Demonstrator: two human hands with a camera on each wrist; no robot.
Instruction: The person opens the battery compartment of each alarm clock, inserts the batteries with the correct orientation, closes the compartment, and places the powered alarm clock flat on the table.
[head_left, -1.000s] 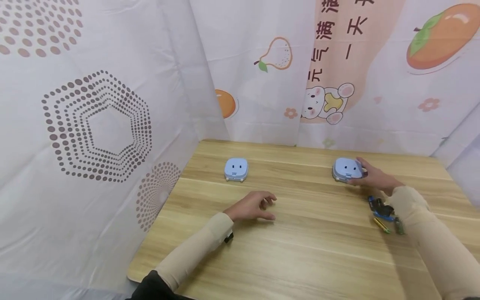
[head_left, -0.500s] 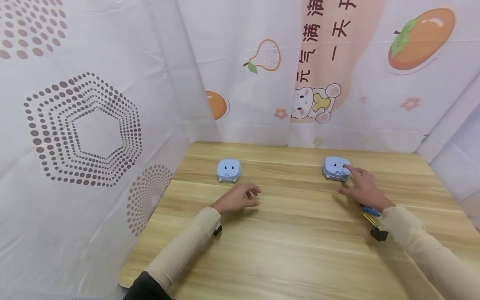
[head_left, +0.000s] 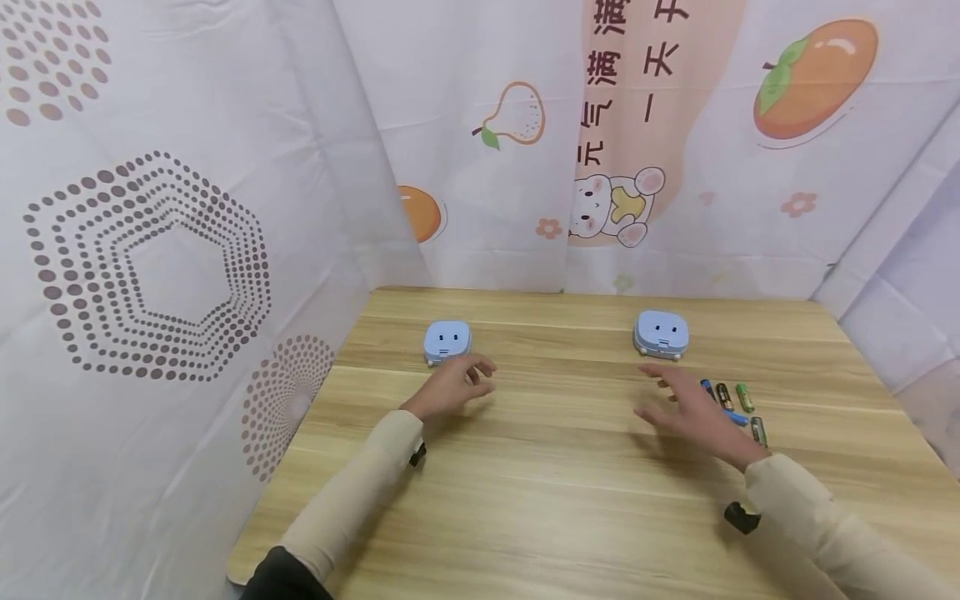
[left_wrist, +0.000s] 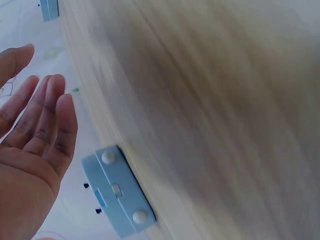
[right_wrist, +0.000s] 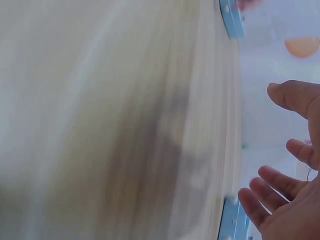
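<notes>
Two light blue cases with small dark eyes and pale feet sit toward the back of the table, a left case and a right case. My left hand hovers just in front of the left case and overlaps its lower edge in the head view. Its fingers are relaxed and hold nothing, as the left wrist view shows beside the case. My right hand, fingers loosely spread and holding nothing, is in front of the right case. Several small batteries lie right of that hand, partly hidden by it.
The wooden table ends at the back against a white printed curtain, with a patterned curtain along the left. A small black device shows under the right sleeve, another under the left.
My right hand has let go of the right case and drawn back toward me, uncovering the batteries. My left hand now overlaps the left case's front edge. The head view has shifted slightly right.
</notes>
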